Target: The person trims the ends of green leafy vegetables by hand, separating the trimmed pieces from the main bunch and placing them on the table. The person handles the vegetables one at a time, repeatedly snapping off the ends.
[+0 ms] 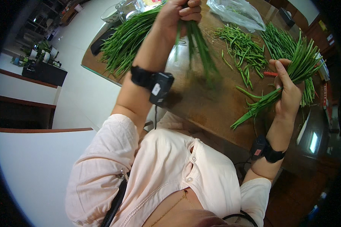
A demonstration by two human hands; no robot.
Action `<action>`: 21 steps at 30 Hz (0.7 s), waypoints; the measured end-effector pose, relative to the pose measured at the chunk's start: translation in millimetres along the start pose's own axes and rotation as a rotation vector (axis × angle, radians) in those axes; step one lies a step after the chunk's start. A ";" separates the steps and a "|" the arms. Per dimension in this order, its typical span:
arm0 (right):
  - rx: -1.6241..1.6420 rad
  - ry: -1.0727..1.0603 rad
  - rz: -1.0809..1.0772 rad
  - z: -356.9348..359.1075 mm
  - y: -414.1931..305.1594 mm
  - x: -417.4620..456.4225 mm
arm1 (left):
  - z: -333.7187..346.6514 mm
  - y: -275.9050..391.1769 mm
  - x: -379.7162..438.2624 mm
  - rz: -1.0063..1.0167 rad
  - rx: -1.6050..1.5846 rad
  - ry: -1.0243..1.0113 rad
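Observation:
My left hand (183, 14) is raised over the table's far side, its fingers closed around a small bunch of garlic chives (197, 45). Their leaves hang down toward me, blurred at the ends. At the right, my right hand (290, 92) holds a thicker bunch of garlic chives (305, 61), with the thumb laid along it; leaf ends stick out below the hand. Behind my left forearm lies a large heap of garlic chives (125, 42). Short loose chive pieces (240, 46) are scattered between my hands. Another row of garlic chives (278, 38) lies beyond my right hand.
A wooden table (207, 109) bears everything, its near edge close to my body. Far back are a clear plastic bag (236, 12), a glass vessel (130, 8) and a patterned bowl (109, 14). A red strip (270, 73) lies beside my right hand. Potted plants (42, 51) stand at left.

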State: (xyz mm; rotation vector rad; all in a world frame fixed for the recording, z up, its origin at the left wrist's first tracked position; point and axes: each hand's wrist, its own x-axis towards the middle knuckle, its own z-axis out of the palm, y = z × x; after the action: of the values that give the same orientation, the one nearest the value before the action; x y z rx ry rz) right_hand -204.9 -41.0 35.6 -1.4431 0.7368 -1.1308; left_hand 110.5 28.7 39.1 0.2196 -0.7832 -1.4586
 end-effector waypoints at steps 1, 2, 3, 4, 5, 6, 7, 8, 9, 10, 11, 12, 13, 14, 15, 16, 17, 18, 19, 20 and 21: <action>-0.005 0.018 0.006 -1.2 -0.5 -0.8 | 26.9 11.2 -3.9 0.006 0.234 0.209; 0.009 0.032 0.005 -8.7 1.5 -0.4 | 100.5 6.1 12.7 -0.033 0.580 0.596; 0.012 0.046 0.020 -9.8 -0.4 -1.3 | 114.3 21.8 14.6 -0.037 0.875 0.632; -0.004 0.088 0.037 -16.1 -4.0 -3.1 | 121.2 32.7 25.3 -0.062 1.153 0.653; -0.008 0.111 0.047 -19.1 -9.7 -5.9 | 87.0 68.0 21.3 -0.048 1.331 0.300; -0.046 0.109 0.048 -22.1 -8.5 -5.8 | 94.9 75.4 28.5 -0.078 1.764 0.331; -0.009 0.059 0.044 -14.5 -7.0 -4.7 | 97.8 89.7 20.8 -0.109 1.982 0.431; 0.027 0.015 0.041 -7.6 -5.6 -3.8 | 89.1 105.8 13.6 -0.098 2.126 0.439; 0.040 -0.017 0.030 -3.9 -3.6 -3.6 | 53.7 123.7 5.7 -0.076 2.250 0.432; 0.069 -0.042 0.034 1.7 -3.6 -4.6 | -41.3 178.9 -17.9 -0.029 1.656 0.363; -0.009 0.054 0.010 -8.5 -8.1 -7.0 | -43.3 129.0 19.3 -0.357 2.049 0.651; 0.002 0.065 0.005 -7.9 -9.8 -7.8 | -70.3 123.5 13.4 -0.170 2.106 0.442; 0.024 0.043 0.004 -4.9 -8.1 -6.8 | -99.8 123.6 -9.2 -0.004 2.159 0.254; 0.019 0.046 -0.005 -5.6 -5.2 -5.2 | -114.6 115.5 -15.1 -0.172 2.158 0.298; 0.018 0.047 -0.012 -5.5 -4.7 -4.5 | -120.3 110.2 -17.8 -0.341 2.150 0.344; -0.014 0.043 0.012 -8.5 -6.8 -5.0 | -111.1 90.7 -15.3 -0.359 2.127 0.377; -0.017 0.044 0.015 -10.0 -6.2 -4.6 | -100.4 74.1 -15.3 -0.202 2.192 0.428; -0.016 0.032 0.019 -9.3 -7.0 -4.8 | -107.7 70.1 -14.9 -0.108 2.226 0.480; -0.015 0.019 0.023 -8.5 -7.4 -5.1 | -114.4 67.5 -16.0 -0.012 2.257 0.532; -0.013 0.011 0.007 -7.3 -6.7 -5.3 | -120.2 67.8 -19.1 -0.104 2.286 0.593; -0.017 0.018 -0.012 -9.2 -6.0 -5.9 | -115.7 63.1 -13.6 -0.192 2.308 0.633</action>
State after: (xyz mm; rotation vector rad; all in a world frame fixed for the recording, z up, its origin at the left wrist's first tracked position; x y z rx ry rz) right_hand -216.3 -37.9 39.4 -1.4552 0.7533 -1.1508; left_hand 230.7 13.5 -14.4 2.3064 -1.4977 0.1435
